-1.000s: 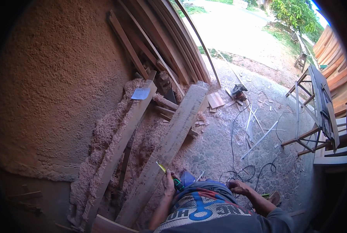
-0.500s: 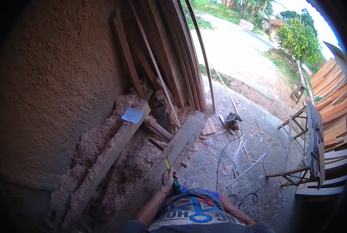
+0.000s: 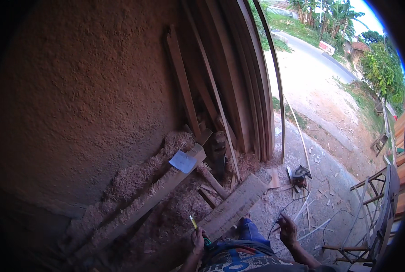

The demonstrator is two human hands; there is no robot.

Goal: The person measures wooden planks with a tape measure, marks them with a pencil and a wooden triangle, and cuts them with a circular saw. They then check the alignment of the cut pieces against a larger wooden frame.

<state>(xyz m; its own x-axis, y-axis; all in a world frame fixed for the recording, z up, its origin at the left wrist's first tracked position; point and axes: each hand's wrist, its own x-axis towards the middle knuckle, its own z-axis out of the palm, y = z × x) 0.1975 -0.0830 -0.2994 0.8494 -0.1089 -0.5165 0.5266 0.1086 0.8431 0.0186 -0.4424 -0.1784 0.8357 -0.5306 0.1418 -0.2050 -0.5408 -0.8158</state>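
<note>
My left hand point(image 3: 198, 240) is closed around a tape measure point(image 3: 207, 242) with a green and black case. A short length of its yellow blade point(image 3: 193, 221) sticks up past my fingers. This hand is over the near part of a thick rough plank point(image 3: 236, 201) that slants away in front of me. My right hand point(image 3: 287, 231) is raised to the right of the plank, fingers curled in a pinch. Something thin and dark may be at its fingertips, but the black cable behind makes it hard to make out.
A paper sheet point(image 3: 183, 161) lies on a wooden beam point(image 3: 141, 199) among shavings point(image 3: 134, 181). Tall boards point(image 3: 232, 77) lean against the rough wall point(image 3: 93, 90). A circular saw point(image 3: 299, 175) and offcuts lie on the paved floor; a trestle bench point(image 3: 384, 204) stands at right.
My right hand has come up from beside my body to the right of the plank, fingers now curled. My left hand still holds the tape measure. The whole view has shifted.
</note>
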